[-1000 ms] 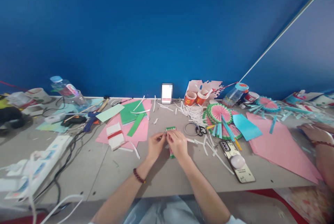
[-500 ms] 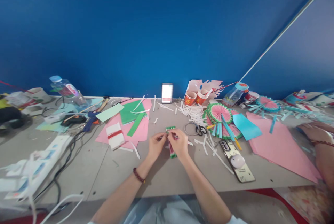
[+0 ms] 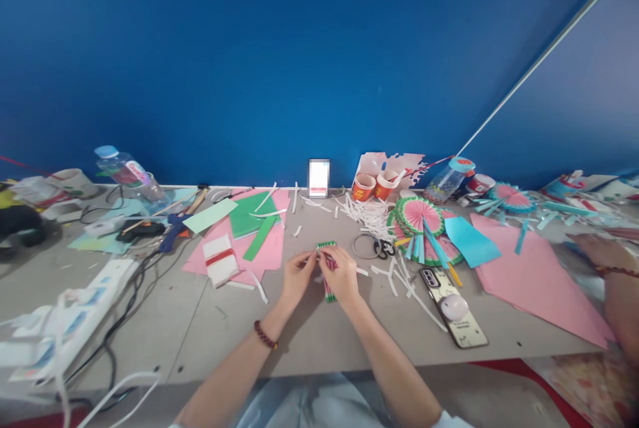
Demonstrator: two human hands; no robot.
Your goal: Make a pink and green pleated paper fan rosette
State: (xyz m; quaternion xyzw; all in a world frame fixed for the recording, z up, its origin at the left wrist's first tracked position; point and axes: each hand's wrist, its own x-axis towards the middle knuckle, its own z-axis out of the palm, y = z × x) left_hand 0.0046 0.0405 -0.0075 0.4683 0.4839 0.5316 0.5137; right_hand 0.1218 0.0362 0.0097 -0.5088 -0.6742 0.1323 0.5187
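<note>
A narrow accordion-folded paper [image 3: 329,292], pink with green ends, lies upright in view on the table in front of me. My right hand [image 3: 341,273] is over its middle and hides part of it. At its left edge, my left hand [image 3: 298,277] is closed, thumb and index finger pinched together. The fingertips of both hands meet just below the paper's far end. A tiny pale bit shows between them, too small to name. A white packet with a red band [image 3: 220,259] lies left of my hands.
Scissors [image 3: 384,249], white paper scraps [image 3: 368,213] and a phone [image 3: 454,311] are to the right. Watermelon-patterned paper fans [image 3: 421,220] stand beyond, near paper cups [image 3: 364,186]. Green paper [image 3: 252,214] is at left, a power strip [image 3: 82,315] farther left. Another person's hand [image 3: 602,251] rests far right.
My fingertips have shifted slightly upward at the paper's far end, and a tiny pale bit now shows between them. The folded paper has stayed in place.
</note>
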